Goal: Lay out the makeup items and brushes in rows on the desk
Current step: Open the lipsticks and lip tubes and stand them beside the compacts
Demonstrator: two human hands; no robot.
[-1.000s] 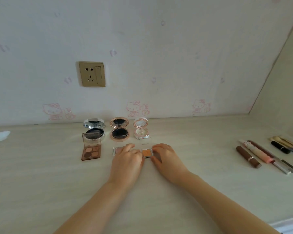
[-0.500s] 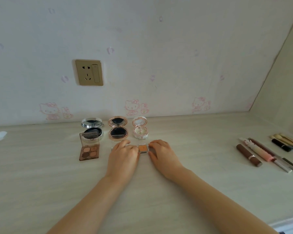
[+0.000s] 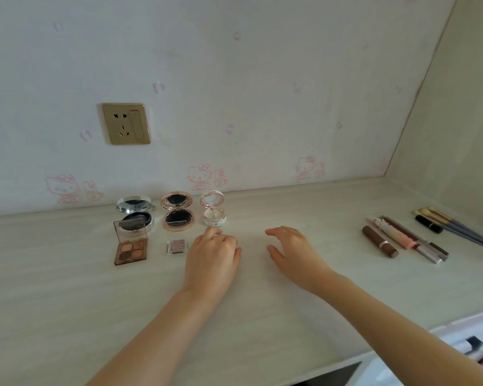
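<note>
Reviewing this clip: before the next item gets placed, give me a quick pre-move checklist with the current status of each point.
1. Back row of three open compacts, silver, rose-gold and small pink one, lined up along the wall: ok.
2. Front row begun, eyeshadow quad and small pink single pan side by side: ok.
3. Third front-row item in place: cannot tell, the left hand covers that spot.
4. Right hand free, fingers relaxed, holding nothing: ok.
5. Lip tubes and brushes arranged in rows: not ok, bunched at an angle on the right.
6. Bare desk available right of the rows: ok.
</note>
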